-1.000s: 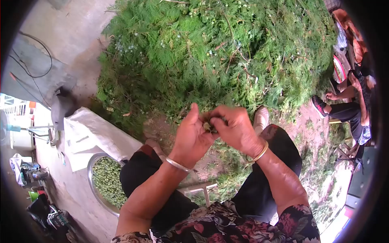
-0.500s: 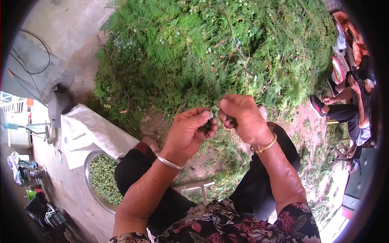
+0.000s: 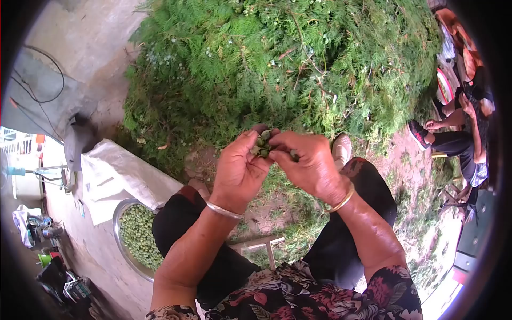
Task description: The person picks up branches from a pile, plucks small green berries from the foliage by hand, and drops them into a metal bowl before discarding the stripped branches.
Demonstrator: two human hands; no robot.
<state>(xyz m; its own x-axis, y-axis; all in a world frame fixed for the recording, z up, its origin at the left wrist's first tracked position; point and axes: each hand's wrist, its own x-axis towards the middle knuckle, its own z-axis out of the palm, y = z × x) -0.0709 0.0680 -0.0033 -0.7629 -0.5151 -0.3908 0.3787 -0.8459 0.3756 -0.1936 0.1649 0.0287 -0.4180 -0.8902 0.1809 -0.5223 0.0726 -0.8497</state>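
Note:
Small round green cones (image 3: 261,143) are gathered in the curled fingers of my left hand (image 3: 234,168). Against them press the thumb and fingertips of my right hand (image 3: 312,160), closed in a pinch. Another greenish cone shows in the curl of the right fingers. Both hands meet over the near edge of a big heap of green conifer branches (image 3: 256,80). Left of my knee stands a metal basin (image 3: 118,226) holding many similar green cones (image 3: 140,234).
A white sack (image 3: 128,170) lies beside the basin. Part of a wooden frame (image 3: 269,246) shows between my legs. At the right sits another person (image 3: 469,138), a dark shoe (image 3: 418,134) stretched toward the heap. Cables (image 3: 40,98) run along the upper left.
My right hand has moved left and now touches the cones in my left hand. The left hand has turned its palm more upward, so several cones show.

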